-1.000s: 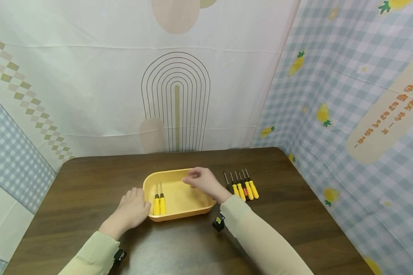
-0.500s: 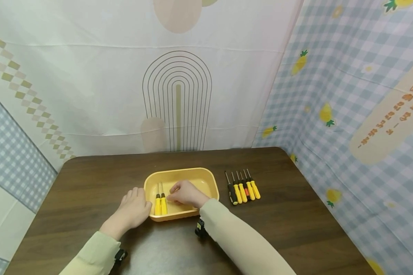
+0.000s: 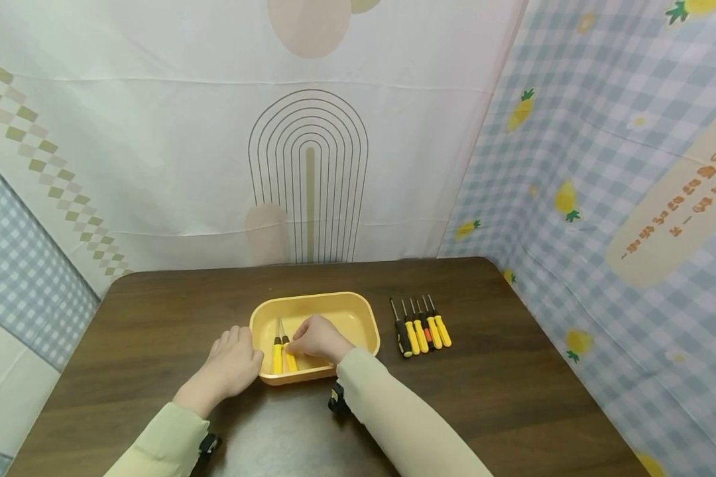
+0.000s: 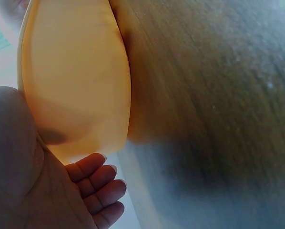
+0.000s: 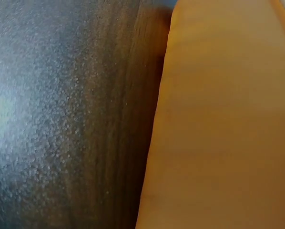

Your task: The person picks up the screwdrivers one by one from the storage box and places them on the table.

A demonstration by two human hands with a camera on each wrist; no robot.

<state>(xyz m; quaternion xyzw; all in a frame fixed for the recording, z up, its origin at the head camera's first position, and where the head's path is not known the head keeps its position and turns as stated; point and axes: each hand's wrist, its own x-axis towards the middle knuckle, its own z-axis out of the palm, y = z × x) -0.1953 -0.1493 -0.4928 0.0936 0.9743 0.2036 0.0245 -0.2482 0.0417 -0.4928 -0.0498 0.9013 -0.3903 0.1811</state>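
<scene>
A yellow plastic tray [image 3: 352, 317] stands on the table in the head view. Its left end is held by my left hand [image 3: 231, 361], thumb at the rim and fingers along the outside; the left wrist view shows those fingers [image 4: 104, 191] bent by the tray's end wall. Inside the tray, my right hand [image 3: 321, 339] pinches the yellow-and-black handle of a screwdriver [image 3: 292, 362], which lies slightly slanted. Just left of it lies a similar screwdriver [image 3: 277, 358], tip pointing away. The right wrist view catches only the tray's outer wall [image 5: 223, 119] and the tabletop.
Right of the tray, several screwdrivers lie side by side in a row, among them a black-handled one [image 3: 403, 339] at the left end and a yellow-handled one [image 3: 443, 331] at the right end. The brown wooden table [image 3: 501, 391] meets patterned cloth [image 3: 394, 165] behind.
My right hand has moved left and down across the tray and now pinches the right-hand screwdriver, whose handle has swung a little to the right. My left hand stays at the tray's end.
</scene>
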